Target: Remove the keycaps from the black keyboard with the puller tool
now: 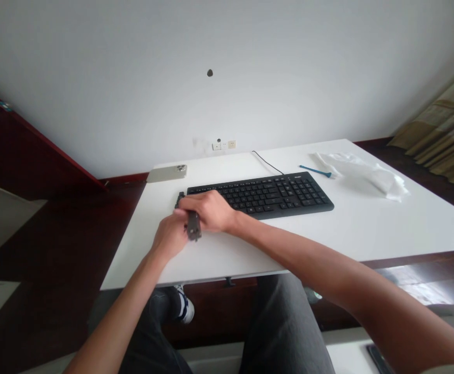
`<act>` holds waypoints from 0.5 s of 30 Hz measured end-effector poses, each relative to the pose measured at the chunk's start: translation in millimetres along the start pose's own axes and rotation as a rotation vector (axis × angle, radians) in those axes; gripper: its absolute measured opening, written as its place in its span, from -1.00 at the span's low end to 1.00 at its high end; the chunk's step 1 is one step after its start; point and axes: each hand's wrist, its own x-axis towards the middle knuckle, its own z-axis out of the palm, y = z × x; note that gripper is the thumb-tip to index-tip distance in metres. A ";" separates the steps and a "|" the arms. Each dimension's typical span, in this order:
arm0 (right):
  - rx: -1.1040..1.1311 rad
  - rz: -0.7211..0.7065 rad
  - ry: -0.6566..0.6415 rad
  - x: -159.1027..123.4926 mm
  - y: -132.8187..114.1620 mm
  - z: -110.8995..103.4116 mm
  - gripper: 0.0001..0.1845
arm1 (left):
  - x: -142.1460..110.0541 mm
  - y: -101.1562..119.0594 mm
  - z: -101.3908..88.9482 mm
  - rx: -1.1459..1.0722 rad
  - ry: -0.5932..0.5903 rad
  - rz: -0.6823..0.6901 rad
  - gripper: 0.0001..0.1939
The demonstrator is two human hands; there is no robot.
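Right forearm (320,265) nearest camera. Dark elongated object (194,227) at keyboard's (274,196) left end, long axis near–far, near end slightly right. Both hands closed on it: left hand (170,234) from near left, right hand (210,210) across from right; finger detail hidden.

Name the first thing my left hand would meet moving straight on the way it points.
The dark object against the left hand, then probably the right hand; depth there is unclear.
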 end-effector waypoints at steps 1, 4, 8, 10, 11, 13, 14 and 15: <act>0.002 0.098 0.007 -0.2 7.4 -7.1 -0.58 | 1.3 0.1 -0.7 0.032 0.005 0.011 -0.75; -0.003 0.359 0.082 -2.0 27.3 -22.9 -0.65 | 0.9 3.3 -1.0 -0.001 0.032 0.044 -0.75; 0.113 0.418 0.065 -4.1 38.2 -25.9 -0.56 | -2.4 6.3 -2.6 -0.050 -0.033 0.023 -0.69; 0.128 0.432 0.045 -4.0 38.1 -22.8 -0.55 | -3.8 6.8 -4.0 -0.063 -0.041 0.002 -0.72; 0.119 0.445 0.047 -3.9 37.8 -21.2 -0.56 | -4.6 7.0 -4.7 -0.069 -0.041 -0.007 -0.74; 0.089 0.480 0.075 -3.6 38.1 -19.1 -0.59 | -6.7 7.0 -6.0 -0.076 -0.035 -0.018 -0.78; 0.074 0.500 0.093 -3.7 39.0 -18.8 -0.61 | -7.9 6.9 -6.6 -0.077 -0.036 -0.017 -0.79; 0.061 0.521 0.110 -3.8 40.2 -19.0 -0.61 | -9.2 6.7 -7.1 -0.077 -0.039 -0.010 -0.78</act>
